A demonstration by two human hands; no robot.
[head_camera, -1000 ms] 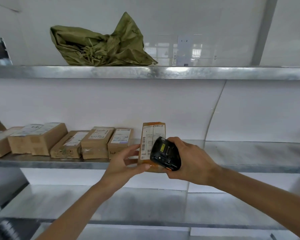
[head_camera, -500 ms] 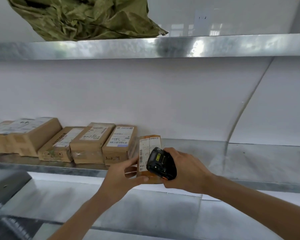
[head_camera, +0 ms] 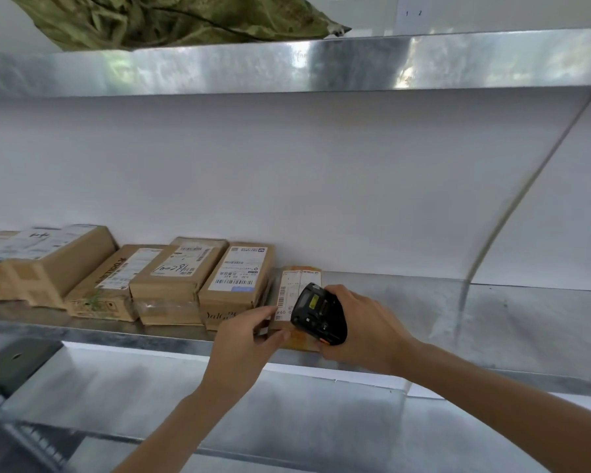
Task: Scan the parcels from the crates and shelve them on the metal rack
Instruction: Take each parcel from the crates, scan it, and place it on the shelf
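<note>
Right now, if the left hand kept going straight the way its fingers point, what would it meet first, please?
The left hand already touches the small parcel; pushing on would likely press it against the scanner.

Bright, even, soft light. Glare and smeared reflections along the front lip of the top shelf (head_camera: 287, 66); dimmer sheen on the middle shelf (head_camera: 526, 315). Shadow under the top shelf and beneath the middle shelf. Wide-angle bend: wall seam (head_camera: 512, 199) curves at right. Bottom-left corner blurred, boxes (head_camera: 171, 278) at left edge soft.
</note>
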